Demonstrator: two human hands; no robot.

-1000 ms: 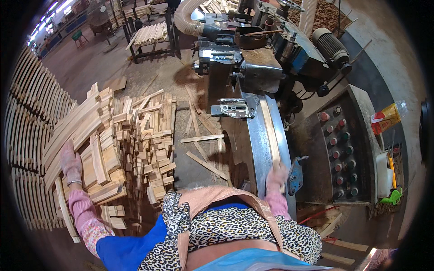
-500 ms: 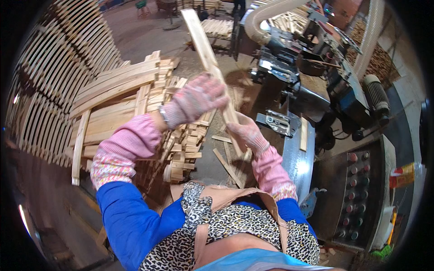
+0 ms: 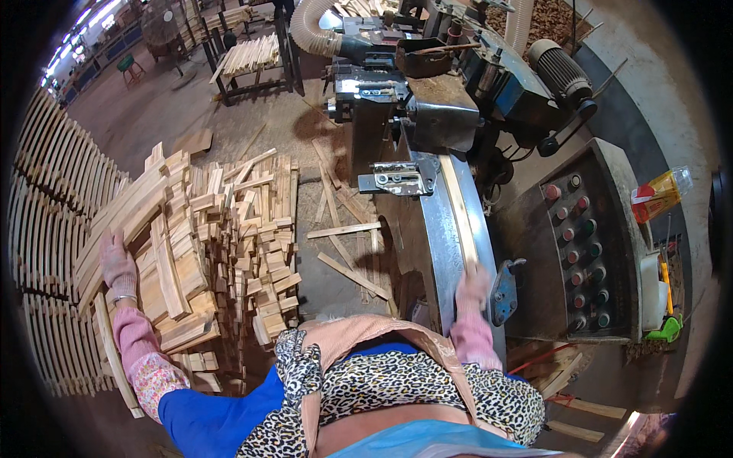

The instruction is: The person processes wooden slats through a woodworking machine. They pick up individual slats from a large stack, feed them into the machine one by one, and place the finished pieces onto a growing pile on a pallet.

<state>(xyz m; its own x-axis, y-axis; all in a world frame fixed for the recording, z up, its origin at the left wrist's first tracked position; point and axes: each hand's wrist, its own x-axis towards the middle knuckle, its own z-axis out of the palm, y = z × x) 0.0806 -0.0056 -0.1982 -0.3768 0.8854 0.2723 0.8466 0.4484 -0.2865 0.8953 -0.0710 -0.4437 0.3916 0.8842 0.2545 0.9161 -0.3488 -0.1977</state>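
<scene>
A long pale wooden slat (image 3: 456,206) lies lengthwise on the shiny metal bed (image 3: 483,237) of a machine, its far end running up to the metal housing. At its near end is my right hand (image 3: 473,288), gloved and slightly blurred, its fingers closed around the wood. Far to the left, my gloved left hand (image 3: 118,263) rests on the stacked wooden boards (image 3: 141,202). Its fingers are stretched out over a curved board at the stack's edge. A loose board (image 3: 168,267) lies on top of the stack, to the right of that hand.
Shorter wood pieces (image 3: 259,229) are heaped beside the boards, and offcuts (image 3: 351,275) litter the floor. Tall racks of curved slats (image 3: 61,183) stand at left. On the right are a button panel (image 3: 584,252), a blue clamp (image 3: 505,294) and a motor (image 3: 561,72).
The slat both hands held up now lies on the machine bed under my right hand. My left hand has let go and moved left to the boards. The view has swung right.
</scene>
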